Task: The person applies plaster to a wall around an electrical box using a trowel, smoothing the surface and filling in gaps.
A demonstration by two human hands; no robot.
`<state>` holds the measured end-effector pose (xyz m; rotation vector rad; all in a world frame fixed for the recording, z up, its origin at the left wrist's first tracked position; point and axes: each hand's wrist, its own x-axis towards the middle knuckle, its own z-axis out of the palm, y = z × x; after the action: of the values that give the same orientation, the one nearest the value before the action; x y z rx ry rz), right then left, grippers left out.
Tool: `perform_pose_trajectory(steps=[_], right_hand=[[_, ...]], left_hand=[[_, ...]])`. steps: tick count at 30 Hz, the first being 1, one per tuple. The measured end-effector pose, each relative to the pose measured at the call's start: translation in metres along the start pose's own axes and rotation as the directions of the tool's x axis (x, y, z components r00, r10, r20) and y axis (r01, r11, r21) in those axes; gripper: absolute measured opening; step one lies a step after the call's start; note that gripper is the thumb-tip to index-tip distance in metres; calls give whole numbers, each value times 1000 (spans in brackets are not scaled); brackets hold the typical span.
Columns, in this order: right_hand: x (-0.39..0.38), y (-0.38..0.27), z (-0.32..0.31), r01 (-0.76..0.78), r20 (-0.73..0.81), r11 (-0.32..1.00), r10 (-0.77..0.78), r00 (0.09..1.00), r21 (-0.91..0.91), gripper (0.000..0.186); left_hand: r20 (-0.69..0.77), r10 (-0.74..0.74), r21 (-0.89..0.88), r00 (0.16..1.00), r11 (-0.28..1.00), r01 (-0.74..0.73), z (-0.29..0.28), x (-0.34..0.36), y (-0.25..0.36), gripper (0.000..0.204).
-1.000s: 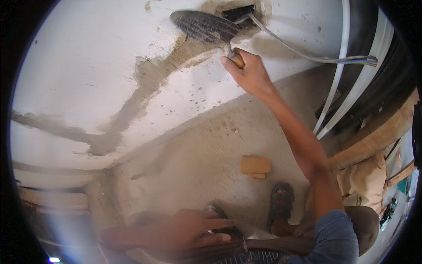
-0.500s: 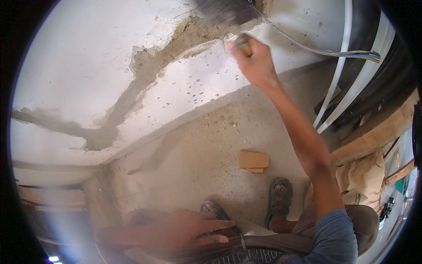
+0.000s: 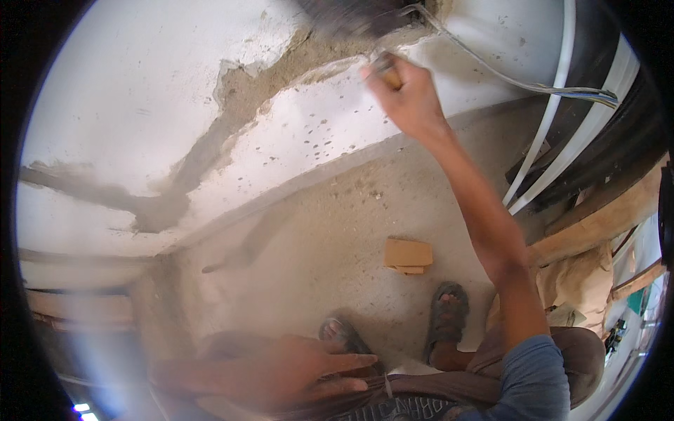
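High in view, my right hand [image 3: 414,102] is closed round the wooden handle of a trowel [image 3: 354,17], whose wide dark blade is smeared by motion. The blade is against or very close to the white wall [image 3: 140,84]; I cannot tell which. A rough grey-brown band of mortar [image 3: 239,105] runs from beside the blade down the wall to the left. My left hand [image 3: 309,368] lies low over my lap with its fingers stretched out, holding nothing.
Thin wires [image 3: 484,67] hang from near the blade towards the right, by white pipes [image 3: 558,91]. Brown flat pieces [image 3: 408,252] lie on the floor [image 3: 316,259] before my sandalled feet. A curved wooden plank [image 3: 597,210] stands at the right.
My right hand stays at nearly the same spot, the trowel blade still blurred. The view has shifted slightly, and the wires by the blade are bent a little differently. My left hand is nearly unmoved.
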<state>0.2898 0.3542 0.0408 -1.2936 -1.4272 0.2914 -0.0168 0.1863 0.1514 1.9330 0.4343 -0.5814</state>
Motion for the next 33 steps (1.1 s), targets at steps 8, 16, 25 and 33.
perform_pose_trajectory(steps=[8,16,25,33], right_hand=[[5,-7,8,16,-167,996,-1,986,88,41],[5,-10,5,-1,-184,986,32,982,169,43],[-1,-5,10,110,25,971,-107,994,-211,36],[-6,1,5,-66,-44,997,64,997,-39,43]], left_hand=[[2,5,-4,1000,1000,-5,-1,-3,2,45],[-9,18,12,1000,1000,-17,-2,-2,-3,46],[-68,-4,13,998,1000,5,1,-2,1,47],[-33,-12,40,999,999,13,2,-6,1,46]])
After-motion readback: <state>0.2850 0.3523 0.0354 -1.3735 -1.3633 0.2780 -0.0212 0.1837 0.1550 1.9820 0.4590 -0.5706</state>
